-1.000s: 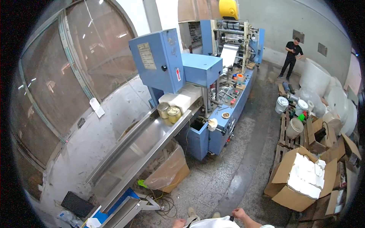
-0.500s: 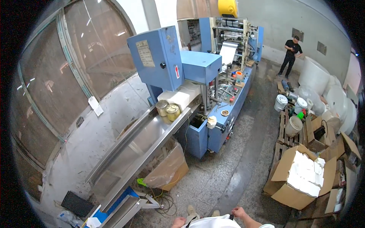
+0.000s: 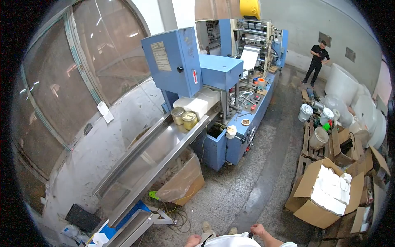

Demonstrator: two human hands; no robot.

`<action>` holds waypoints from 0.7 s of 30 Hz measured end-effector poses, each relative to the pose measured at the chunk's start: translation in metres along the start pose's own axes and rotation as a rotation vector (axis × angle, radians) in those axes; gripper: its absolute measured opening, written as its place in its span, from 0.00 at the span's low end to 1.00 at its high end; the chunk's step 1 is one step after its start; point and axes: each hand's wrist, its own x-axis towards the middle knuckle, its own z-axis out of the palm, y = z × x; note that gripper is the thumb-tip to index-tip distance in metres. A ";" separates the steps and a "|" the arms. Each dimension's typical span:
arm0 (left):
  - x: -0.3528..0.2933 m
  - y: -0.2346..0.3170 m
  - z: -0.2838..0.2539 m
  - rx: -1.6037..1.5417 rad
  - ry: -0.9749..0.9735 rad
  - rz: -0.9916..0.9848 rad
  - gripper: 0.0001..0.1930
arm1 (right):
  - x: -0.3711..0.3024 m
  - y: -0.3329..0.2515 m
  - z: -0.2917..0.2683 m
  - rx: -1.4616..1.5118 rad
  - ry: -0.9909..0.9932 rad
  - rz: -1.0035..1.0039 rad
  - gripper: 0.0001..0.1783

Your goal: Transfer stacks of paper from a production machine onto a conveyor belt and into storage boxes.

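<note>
My left hand (image 3: 193, 240) hangs low beside my white clothing at the lower edge. It is partly cut off, and its fingers do not show clearly. On the other side, my right hand (image 3: 258, 230) is closed, with the fingers bent in next to a small black strip (image 3: 250, 235) at the clothing. Whether it grips that strip is too small to tell. Ahead of me, a sloping metal chute (image 3: 152, 158) runs up to a blue machine (image 3: 222, 70). Two jars (image 3: 189, 120) stand at the chute's upper end, beside a white block (image 3: 199, 102). Neither hand touches these.
An open cardboard box (image 3: 308, 208) with white packs stands at the right, near a wooden pallet (image 3: 305, 144) and several buckets (image 3: 305, 112). Under the chute sits a plastic-lined carton (image 3: 185, 181) beside loose cables (image 3: 181, 222). A person (image 3: 317, 61) in black stands at the back right.
The view has shifted slightly, so the machine and chute appear a little farther right. Both my hands keep nearly the same place and pose.
</note>
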 end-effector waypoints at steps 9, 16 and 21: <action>-0.003 0.006 -0.001 -0.051 0.014 0.004 0.14 | 0.003 0.001 -0.001 -0.058 -0.009 0.018 0.11; 0.000 -0.001 -0.003 -0.059 -0.011 0.001 0.14 | 0.011 0.006 0.001 -0.063 -0.016 0.024 0.12; -0.002 0.008 -0.002 -0.016 0.015 -0.006 0.13 | 0.012 0.009 -0.001 -0.060 -0.014 0.011 0.12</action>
